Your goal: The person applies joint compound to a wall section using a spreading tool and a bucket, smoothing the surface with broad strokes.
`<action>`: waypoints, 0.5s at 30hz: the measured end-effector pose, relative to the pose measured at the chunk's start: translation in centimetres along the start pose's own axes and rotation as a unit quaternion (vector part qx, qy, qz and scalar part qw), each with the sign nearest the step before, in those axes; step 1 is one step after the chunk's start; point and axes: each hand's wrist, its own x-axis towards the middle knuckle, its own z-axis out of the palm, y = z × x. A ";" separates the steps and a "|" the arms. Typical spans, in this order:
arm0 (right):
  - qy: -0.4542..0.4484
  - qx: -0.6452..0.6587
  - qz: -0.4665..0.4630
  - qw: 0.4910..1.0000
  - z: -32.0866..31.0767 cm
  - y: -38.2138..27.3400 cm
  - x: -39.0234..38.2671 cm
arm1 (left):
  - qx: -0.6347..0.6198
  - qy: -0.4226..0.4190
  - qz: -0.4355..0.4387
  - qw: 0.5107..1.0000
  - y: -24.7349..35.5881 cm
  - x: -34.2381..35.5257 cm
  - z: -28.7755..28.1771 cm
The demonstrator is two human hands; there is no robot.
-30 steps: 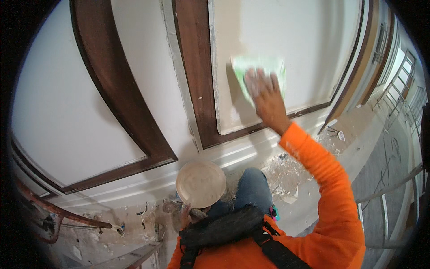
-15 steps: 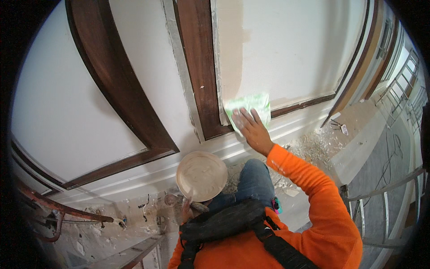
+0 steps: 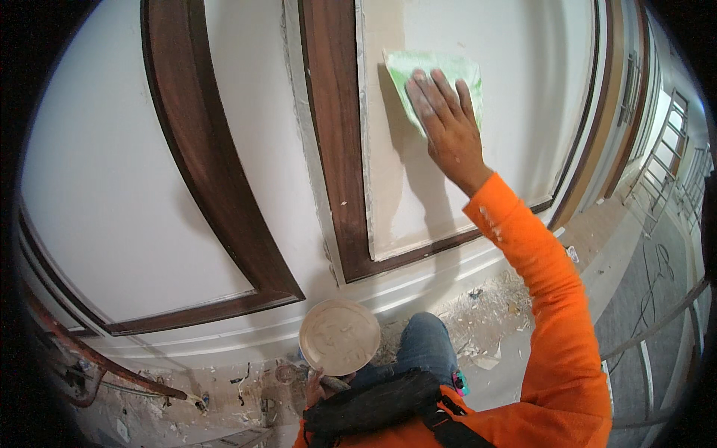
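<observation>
My right hand [image 3: 444,119] is up at the white wall panel [image 3: 515,75], fingers spread over a thin green-and-white flexible spreader [image 3: 467,71] smeared with filler. The thumb side is hidden behind the sheet. A beige band of filler [image 3: 385,187] runs down the panel beside the dark wooden moulding [image 3: 336,149]. Low in front of my body, my left hand [image 3: 314,388] grips the near rim of a round bucket [image 3: 340,337] of beige filler. Next to those fingers is a greyish handle-like piece [image 3: 334,383], partly hidden; its kind is unclear.
More dark moulding [image 3: 202,134] frames the panel on the left. Paint flakes and scraps [image 3: 485,317] litter the floor along the white baseboard [image 3: 403,295]. A rusty curved metal bar [image 3: 112,366] stands at lower left. Metal ladders [image 3: 665,149] and a dark cable [image 3: 657,269] are at right.
My right hand and the spreader have moved up the panel, from its lower corner above the bottom moulding. The view has shifted slightly; the left hand stays at the bucket.
</observation>
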 end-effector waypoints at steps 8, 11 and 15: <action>0.001 0.062 -0.011 0.998 3.2 -1.0 0.0 | -0.022 -0.021 -0.015 0.999 1.3 -0.7 0.9; -0.109 0.112 -0.018 0.988 4.1 -4.2 -7.8 | 0.007 0.008 0.004 1.000 0.7 -0.4 0.3; -0.331 0.071 -0.080 0.938 1.3 -10.1 -19.4 | 0.045 0.034 0.024 0.998 -0.4 0.3 -0.6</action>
